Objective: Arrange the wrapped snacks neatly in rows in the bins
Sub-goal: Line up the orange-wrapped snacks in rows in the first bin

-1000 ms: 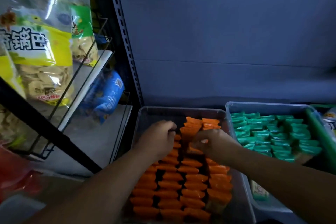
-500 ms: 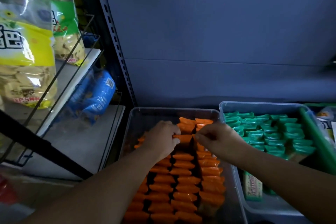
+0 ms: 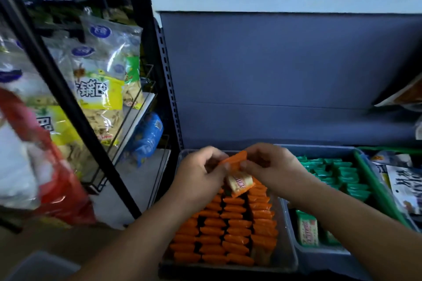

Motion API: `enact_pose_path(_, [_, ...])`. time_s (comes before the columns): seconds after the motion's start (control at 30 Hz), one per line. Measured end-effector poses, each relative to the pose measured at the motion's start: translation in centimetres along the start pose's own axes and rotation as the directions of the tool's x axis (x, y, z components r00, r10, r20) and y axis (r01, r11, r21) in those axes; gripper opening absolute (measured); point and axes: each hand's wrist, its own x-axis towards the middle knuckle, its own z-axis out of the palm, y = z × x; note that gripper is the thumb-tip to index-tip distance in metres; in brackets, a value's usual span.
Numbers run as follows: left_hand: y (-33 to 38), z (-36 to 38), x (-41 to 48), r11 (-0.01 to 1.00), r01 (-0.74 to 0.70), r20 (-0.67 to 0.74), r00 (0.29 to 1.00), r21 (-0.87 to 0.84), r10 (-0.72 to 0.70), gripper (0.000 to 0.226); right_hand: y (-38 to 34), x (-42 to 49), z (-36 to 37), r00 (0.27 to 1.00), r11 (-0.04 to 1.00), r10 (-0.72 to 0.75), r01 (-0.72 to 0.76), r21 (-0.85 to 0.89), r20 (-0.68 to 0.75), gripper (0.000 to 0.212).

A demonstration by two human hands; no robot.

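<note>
A clear plastic bin (image 3: 286, 255) holds several orange wrapped snacks (image 3: 225, 230) standing in three rows. Above the bin's far end, my left hand (image 3: 201, 171) and my right hand (image 3: 271, 164) hold a small bunch of orange snack packs (image 3: 236, 162) between them, lifted off the rows. One pack (image 3: 239, 183) in the bunch shows its cream label face and tilts downward. To the right, a second clear bin (image 3: 319, 252) holds rows of green wrapped snacks (image 3: 340, 175), and one green pack (image 3: 307, 230) lies flat near its front.
A black wire rack (image 3: 127, 125) at left carries large yellow snack bags (image 3: 98, 102) and a blue bag (image 3: 148, 137). A red-and-white bag (image 3: 38, 162) hangs close at far left. The grey shelf back panel (image 3: 274, 75) rises behind the bins. More packets (image 3: 406, 187) lie at far right.
Both hands have lifted from the back of the orange rows, raising a bunch of orange packs above the bin. The camera has tilted up and shifted.
</note>
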Motion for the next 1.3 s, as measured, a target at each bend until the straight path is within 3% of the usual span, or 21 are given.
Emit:
enact_pose_path(0.1, [1.9, -0.1, -2.0, 0.996, -0.017, -0.027, 1.000, -0.090, 0.015, 0.007, -1.9, -2.6, -0.9, 0.999, 0.998, -0.007, 0.004, 0.065, 0.035, 0.009])
enact_pose_path(0.33, [2.9, 1.6, -2.8, 0.945, -0.008, -0.063, 0.998, -0.327, -0.013, 0.022, -3.0, -5.1, -1.9, 0.989, 0.980, 0.009, 0.020, 0.198, -0.145, 0.012])
enact_pose_path(0.47, [2.4, 2.7, -2.2, 0.961, 0.088, 0.147, 0.988, -0.261, -0.051, 0.025, -2.5, -3.2, -1.9, 0.963, 0.921, 0.144, -0.047, 0.387, -0.226, 0.012])
enact_pose_path(0.57, [1.8, 3.3, -2.0, 0.976, 0.114, 0.173, 0.982, -0.184, -0.082, 0.032, -1.8, -1.5, -2.3, 0.957, 0.912, 0.156, -0.045, 0.407, -0.245, 0.015])
enact_pose_path(0.73, [1.2, 3.0, -1.2, 0.997, 0.034, 0.166, 0.986, -0.062, -0.023, 0.033, -0.6, -0.6, -2.7, 0.991, 0.882, 0.111, -0.062, 0.467, -0.078, 0.013])
enact_pose_path(0.93, [0.7, 2.8, -1.0, 0.989, -0.030, 0.206, 0.978, 0.147, -0.001, 0.048, 0.0, -0.5, -2.9, 0.983, 0.888, 0.174, -0.132, 0.440, -0.055, 0.015])
enact_pose_path(1.07, [1.8, 3.3, -1.4, 0.997, -0.044, 0.084, 0.996, 0.062, 0.038, 0.048, 0.0, -0.7, -2.4, 0.990, 0.917, 0.134, -0.108, 0.385, -0.041, 0.011])
enact_pose_path(1.2, [1.9, 3.5, -1.4, 0.992, -0.085, -0.029, 0.996, 0.092, 0.088, 0.031, -0.3, -1.1, -2.2, 0.992, 0.917, 0.055, -0.095, 0.388, 0.114, 0.019])
enact_pose_path(1.3, [2.3, 2.9, -1.2, 0.999, -0.030, 0.023, 0.999, -0.036, 0.031, 0.021, 0.1, -1.2, -2.9, 0.977, 0.919, 0.042, -0.119, 0.375, 0.207, 0.028])
